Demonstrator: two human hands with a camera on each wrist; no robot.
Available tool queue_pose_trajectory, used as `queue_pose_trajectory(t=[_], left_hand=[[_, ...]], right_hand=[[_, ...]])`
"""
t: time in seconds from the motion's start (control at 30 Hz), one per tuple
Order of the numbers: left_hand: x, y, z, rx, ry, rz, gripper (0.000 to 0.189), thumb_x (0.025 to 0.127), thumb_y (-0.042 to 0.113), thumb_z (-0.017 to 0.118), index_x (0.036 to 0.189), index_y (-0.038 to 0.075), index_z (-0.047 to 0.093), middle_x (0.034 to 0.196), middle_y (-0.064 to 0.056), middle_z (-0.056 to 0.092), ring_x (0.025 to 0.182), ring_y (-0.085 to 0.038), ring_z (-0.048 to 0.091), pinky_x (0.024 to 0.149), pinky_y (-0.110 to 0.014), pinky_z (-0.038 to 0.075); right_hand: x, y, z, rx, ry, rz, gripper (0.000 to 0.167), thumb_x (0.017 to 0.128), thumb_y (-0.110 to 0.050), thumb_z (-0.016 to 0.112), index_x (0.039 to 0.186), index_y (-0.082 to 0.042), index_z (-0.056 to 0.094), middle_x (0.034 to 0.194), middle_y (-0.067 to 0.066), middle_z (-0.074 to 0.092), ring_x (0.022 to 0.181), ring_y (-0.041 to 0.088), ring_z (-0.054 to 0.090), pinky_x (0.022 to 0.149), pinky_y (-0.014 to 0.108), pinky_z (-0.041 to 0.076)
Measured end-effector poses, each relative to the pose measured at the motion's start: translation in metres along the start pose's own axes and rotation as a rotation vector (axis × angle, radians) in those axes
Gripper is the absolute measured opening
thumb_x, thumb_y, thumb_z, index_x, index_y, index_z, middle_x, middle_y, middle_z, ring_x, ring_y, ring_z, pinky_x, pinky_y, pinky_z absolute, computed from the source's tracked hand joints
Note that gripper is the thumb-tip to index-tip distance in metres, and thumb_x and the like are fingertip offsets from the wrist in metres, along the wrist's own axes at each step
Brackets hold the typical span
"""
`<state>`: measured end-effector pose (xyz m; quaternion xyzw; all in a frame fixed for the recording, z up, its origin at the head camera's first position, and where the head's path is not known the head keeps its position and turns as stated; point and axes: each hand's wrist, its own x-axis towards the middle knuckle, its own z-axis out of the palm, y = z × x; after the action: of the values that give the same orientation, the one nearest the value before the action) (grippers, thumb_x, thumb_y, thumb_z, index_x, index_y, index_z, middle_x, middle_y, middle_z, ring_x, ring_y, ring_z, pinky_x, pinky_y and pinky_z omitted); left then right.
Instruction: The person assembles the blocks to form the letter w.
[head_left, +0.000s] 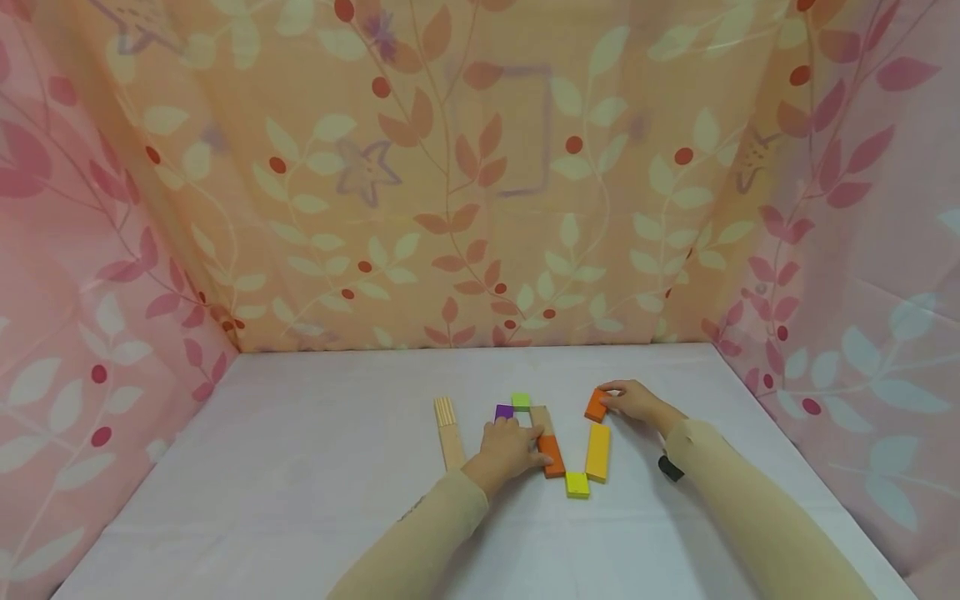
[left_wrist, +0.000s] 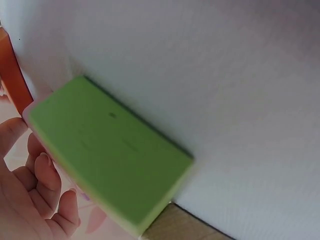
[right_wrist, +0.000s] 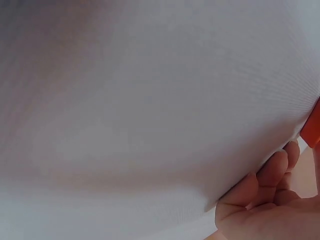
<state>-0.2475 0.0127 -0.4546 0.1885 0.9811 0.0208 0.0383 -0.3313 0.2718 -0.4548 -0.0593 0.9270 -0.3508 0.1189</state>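
In the head view, my right hand (head_left: 633, 402) pinches an orange block (head_left: 596, 405) at the far end of a yellow block (head_left: 597, 452). My left hand (head_left: 508, 452) lies over the row, its thumb and a finger touching the side of another orange block (head_left: 552, 457). Beyond that block lies a plain wooden one (head_left: 540, 419); at its near end sits a yellow-green block (head_left: 577, 485). A purple block (head_left: 504, 412) shows partly behind my left hand, beside a light green block (head_left: 521, 402). The left wrist view holds a green block (left_wrist: 110, 155) beside loosely bent fingers (left_wrist: 47, 185).
A wooden strip with a ridged far end (head_left: 449, 433) lies left of my left hand, its near end hidden by that hand. White cloth covers the table (head_left: 300, 467). Patterned curtains (head_left: 450, 167) enclose the back and both sides.
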Motion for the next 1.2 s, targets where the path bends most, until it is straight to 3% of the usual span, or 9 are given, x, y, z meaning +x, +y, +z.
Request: queue_pose_trajectory(t=[0.17, 0.4, 0.53, 0.7, 0.77, 0.87, 1.2], left_hand=[[-0.0008, -0.0001, -0.001, 0.002, -0.003, 0.003, 0.063, 0.084, 0.063, 0.06, 0.138, 0.03, 0.057, 0.114, -0.008, 0.064, 0.094, -0.022, 0.053, 0.085, -0.04, 0.044], [-0.0007, 0.0003, -0.0018, 0.002, -0.002, -0.004, 0.063, 0.084, 0.063, 0.061, 0.138, 0.031, 0.057, 0.115, -0.008, 0.064, 0.094, -0.022, 0.053, 0.086, -0.04, 0.044], [-0.0015, 0.0005, -0.0019, -0.002, 0.002, -0.008, 0.063, 0.084, 0.063, 0.061, 0.138, 0.031, 0.057, 0.115, -0.008, 0.064, 0.094, -0.022, 0.053, 0.085, -0.04, 0.044], [-0.0018, 0.0009, -0.0017, -0.004, 0.004, -0.008, 0.063, 0.084, 0.063, 0.061, 0.138, 0.031, 0.057, 0.116, -0.008, 0.064, 0.095, -0.022, 0.053, 0.085, -0.04, 0.043], [-0.0022, 0.0009, -0.0021, -0.002, 0.005, -0.009, 0.062, 0.084, 0.063, 0.061, 0.138, 0.031, 0.056, 0.115, -0.008, 0.064, 0.095, -0.022, 0.053, 0.085, -0.039, 0.043], [-0.003, 0.0014, -0.0028, -0.002, 0.007, -0.007, 0.062, 0.084, 0.063, 0.061, 0.138, 0.031, 0.056, 0.114, -0.008, 0.064, 0.093, -0.021, 0.053, 0.084, -0.039, 0.043], [-0.0033, 0.0012, -0.0038, -0.026, 0.0, -0.01, 0.063, 0.084, 0.062, 0.062, 0.138, 0.03, 0.057, 0.114, -0.009, 0.063, 0.092, -0.022, 0.051, 0.086, -0.04, 0.043]], right_hand=[[0.0005, -0.0004, 0.0008, -0.008, -0.001, 0.007, 0.041, 0.098, -0.012, 0.057, 0.137, 0.002, 0.051, 0.131, 0.031, 0.049, 0.1, 0.034, 0.047, 0.091, 0.047, 0.041], [-0.0008, -0.0009, 0.0001, -0.031, -0.043, 0.015, 0.042, 0.1, -0.015, 0.055, 0.139, -0.001, 0.05, 0.14, 0.033, 0.042, 0.123, 0.047, 0.042, 0.104, 0.061, 0.03], [-0.0009, -0.0005, -0.0003, -0.012, -0.058, 0.026, 0.042, 0.1, -0.015, 0.054, 0.14, -0.001, 0.049, 0.142, 0.033, 0.04, 0.12, 0.043, 0.042, 0.105, 0.062, 0.027], [-0.0005, 0.0014, 0.0004, -0.014, -0.055, 0.026, 0.042, 0.099, -0.016, 0.056, 0.139, -0.001, 0.051, 0.137, 0.033, 0.044, 0.105, 0.035, 0.045, 0.095, 0.051, 0.038], [-0.0005, 0.0022, 0.0006, -0.015, -0.054, 0.03, 0.042, 0.099, -0.015, 0.056, 0.138, -0.001, 0.051, 0.133, 0.031, 0.048, 0.1, 0.033, 0.045, 0.087, 0.046, 0.039], [-0.001, 0.0031, 0.0008, -0.008, -0.052, 0.037, 0.042, 0.099, -0.015, 0.056, 0.138, -0.001, 0.051, 0.129, 0.028, 0.05, 0.098, 0.031, 0.046, 0.084, 0.042, 0.039], [-0.0037, 0.0029, 0.0014, -0.001, -0.047, 0.021, 0.041, 0.099, -0.013, 0.055, 0.137, 0.001, 0.052, 0.136, 0.034, 0.045, 0.107, 0.036, 0.046, 0.096, 0.053, 0.039]])
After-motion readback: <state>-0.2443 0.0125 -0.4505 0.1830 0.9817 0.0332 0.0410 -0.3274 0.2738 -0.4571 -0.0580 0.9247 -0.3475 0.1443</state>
